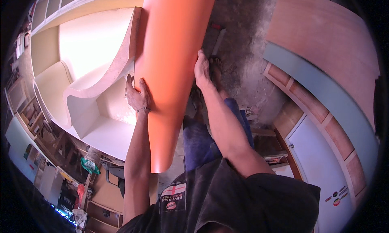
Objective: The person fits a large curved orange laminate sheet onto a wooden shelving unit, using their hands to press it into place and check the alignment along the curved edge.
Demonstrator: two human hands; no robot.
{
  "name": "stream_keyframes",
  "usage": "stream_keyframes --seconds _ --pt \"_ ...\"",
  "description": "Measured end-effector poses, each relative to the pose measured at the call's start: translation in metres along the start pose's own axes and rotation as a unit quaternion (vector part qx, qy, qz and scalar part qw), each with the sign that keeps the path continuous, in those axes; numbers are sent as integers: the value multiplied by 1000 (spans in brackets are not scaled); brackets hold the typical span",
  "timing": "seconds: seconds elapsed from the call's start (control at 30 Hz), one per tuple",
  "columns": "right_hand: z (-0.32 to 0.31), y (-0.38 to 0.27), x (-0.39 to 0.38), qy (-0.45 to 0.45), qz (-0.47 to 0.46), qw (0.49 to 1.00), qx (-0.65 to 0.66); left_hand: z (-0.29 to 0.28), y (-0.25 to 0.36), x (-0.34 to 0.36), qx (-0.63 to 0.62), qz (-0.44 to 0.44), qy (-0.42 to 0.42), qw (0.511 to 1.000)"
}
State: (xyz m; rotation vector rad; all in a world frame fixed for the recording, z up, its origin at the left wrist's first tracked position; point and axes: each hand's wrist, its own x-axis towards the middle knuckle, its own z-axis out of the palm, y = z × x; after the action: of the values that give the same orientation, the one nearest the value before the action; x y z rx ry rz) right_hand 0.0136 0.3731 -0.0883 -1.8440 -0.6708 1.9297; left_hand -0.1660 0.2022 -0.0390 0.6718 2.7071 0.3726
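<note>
A long, smooth orange sheet (172, 70), bowed along its length, runs from the top edge down to a rounded lower end in front of my body. My left hand (137, 97) is at its left edge, thumb against the orange face and fingers reaching past the edge. Higher up, my right hand (201, 68) holds the right edge, with its fingers partly hidden behind the sheet. Left of the sheet stands a white, curvy-sided furniture piece (85, 89) with open compartments.
On the right, a large panelled piece (316, 99) has a blue-grey band and a white door (320, 168). A long tool with a red end (218, 27) lies on the concrete floor (251, 66) near my feet. Shelves and clutter (93, 192) fill the lower left.
</note>
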Motion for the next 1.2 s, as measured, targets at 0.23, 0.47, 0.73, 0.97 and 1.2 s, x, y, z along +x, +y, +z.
stream_keyframes --seconds 0.23,0.47,0.73,0.97,1.2 --pt "-25 12 65 -3 52 997 54 8 0 -2 -13 19 15 1000" --pt "-32 8 68 -40 115 991 57 3 -2 -1 -14 -5 4 1000" --pt "31 78 -130 -23 -106 976 -189 4 -6 -1 -42 -16 10 999" --pt "19 52 -86 34 -32 998 -43 2 -1 -2 -48 -11 6 999" --pt "-4 60 -40 28 4 999 29 1 6 2 -20 -6 1 1000"
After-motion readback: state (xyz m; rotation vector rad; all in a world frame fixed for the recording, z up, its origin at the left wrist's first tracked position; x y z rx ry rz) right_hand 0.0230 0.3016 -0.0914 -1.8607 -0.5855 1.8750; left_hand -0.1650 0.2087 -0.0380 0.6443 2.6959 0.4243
